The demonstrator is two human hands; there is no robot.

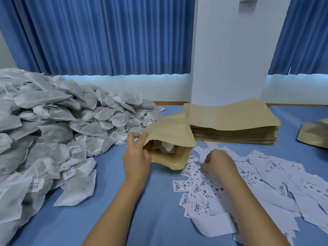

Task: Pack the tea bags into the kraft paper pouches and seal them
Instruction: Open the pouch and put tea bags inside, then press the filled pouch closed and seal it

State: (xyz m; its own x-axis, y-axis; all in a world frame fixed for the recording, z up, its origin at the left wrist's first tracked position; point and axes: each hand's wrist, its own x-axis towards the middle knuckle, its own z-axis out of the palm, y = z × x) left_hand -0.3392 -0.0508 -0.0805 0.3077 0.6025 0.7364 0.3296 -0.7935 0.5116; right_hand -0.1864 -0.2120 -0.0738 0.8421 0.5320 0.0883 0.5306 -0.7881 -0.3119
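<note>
My left hand [136, 157] grips the open mouth of a kraft paper pouch [170, 134], which lies on its side on the blue table with its mouth towards me. White tea bags [166, 148] show inside it. My right hand [220, 163] is on the pile of printed paper labels [198, 189], fingers curled and pinching at one label. A large heap of grey-white tea bags [53, 125] with strings and tags fills the left of the table.
A stack of flat kraft pouches [232, 121] lies behind the open pouch. Another kraft pouch [314, 134] sits at the right edge. Loose white paper slips [276, 190] spread to the right. Blue curtains and a white pillar [229, 50] stand behind the table.
</note>
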